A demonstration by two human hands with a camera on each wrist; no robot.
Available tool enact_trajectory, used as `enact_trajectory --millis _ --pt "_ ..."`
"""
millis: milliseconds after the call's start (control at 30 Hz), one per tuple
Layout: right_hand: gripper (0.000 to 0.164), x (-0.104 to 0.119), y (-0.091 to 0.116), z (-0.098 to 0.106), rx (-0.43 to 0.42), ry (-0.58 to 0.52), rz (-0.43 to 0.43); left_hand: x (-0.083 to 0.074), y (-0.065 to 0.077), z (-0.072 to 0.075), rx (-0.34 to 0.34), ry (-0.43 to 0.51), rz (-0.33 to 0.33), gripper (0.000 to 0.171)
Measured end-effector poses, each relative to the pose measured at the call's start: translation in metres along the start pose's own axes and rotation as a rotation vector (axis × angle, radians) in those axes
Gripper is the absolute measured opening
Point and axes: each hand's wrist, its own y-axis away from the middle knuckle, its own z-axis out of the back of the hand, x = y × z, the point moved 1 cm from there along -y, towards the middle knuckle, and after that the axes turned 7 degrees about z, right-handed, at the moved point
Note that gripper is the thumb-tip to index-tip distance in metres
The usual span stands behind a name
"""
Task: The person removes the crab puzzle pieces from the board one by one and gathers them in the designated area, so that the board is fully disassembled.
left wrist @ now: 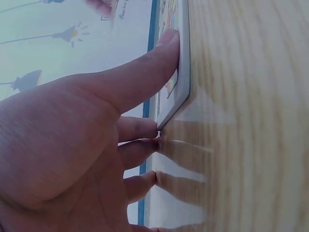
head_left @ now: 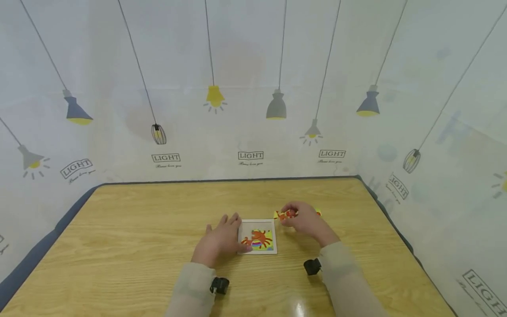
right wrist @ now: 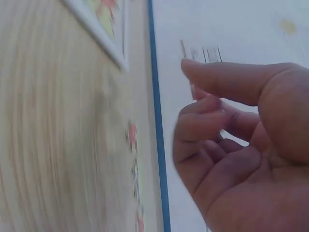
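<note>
A small white-rimmed puzzle tray (head_left: 275,238) lies on the wooden table, its right and lower part filled with a red crab picture on yellow-green. My left hand (head_left: 223,237) is at its left side. In the left wrist view the thumb (left wrist: 149,65) presses on the tray's rim, while the fairly straight fingers touch the tabletop beside its corner. Right of the tray, my right hand (head_left: 308,220) pinches a red and yellow puzzle piece (head_left: 282,215) between thumb and fingers, above the table. The right wrist view shows that piece nearly edge-on and blurred.
More colourful puzzle pieces (head_left: 318,212) lie on the table behind the right hand, partly hidden by it; the right wrist view shows loose pieces (right wrist: 133,135) in a row. A printed cloth wall (head_left: 206,167) borders the table (head_left: 158,211) at the back and sides.
</note>
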Motion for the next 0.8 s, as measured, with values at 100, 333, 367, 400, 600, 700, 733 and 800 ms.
enact_trajectory --millis 100,333,367,400,600,700,733,800 --pt "0.029 -0.019 0.007 0.018 -0.013 0.004 -0.025 0.000 -0.001 -0.001 0.004 -0.004 -0.003 0.102" --pt "0.036 -0.056 0.017 0.039 0.006 0.039 -0.098 -0.001 -0.001 0.000 0.012 -0.008 0.004 0.101" --pt "0.036 -0.059 0.017 0.039 0.012 0.039 -0.105 -0.001 -0.002 0.000 0.013 -0.007 0.005 0.101" --pt "0.037 -0.061 0.017 0.040 0.017 0.036 -0.108 -0.001 -0.001 0.000 0.014 -0.007 0.006 0.101" --pt "0.033 -0.061 0.012 0.036 0.035 0.053 -0.080 -0.001 -0.001 0.001 0.012 -0.003 0.000 0.102" --pt "0.031 -0.054 0.010 0.030 0.053 0.096 -0.045 0.001 -0.002 0.000 0.014 -0.003 0.002 0.102" --pt "0.031 -0.051 0.009 0.028 0.061 0.114 -0.037 0.001 -0.002 0.000 0.015 -0.002 0.003 0.102" --pt "0.029 -0.046 0.007 0.024 0.071 0.139 -0.037 0.002 -0.003 -0.001 0.015 -0.002 0.005 0.102"
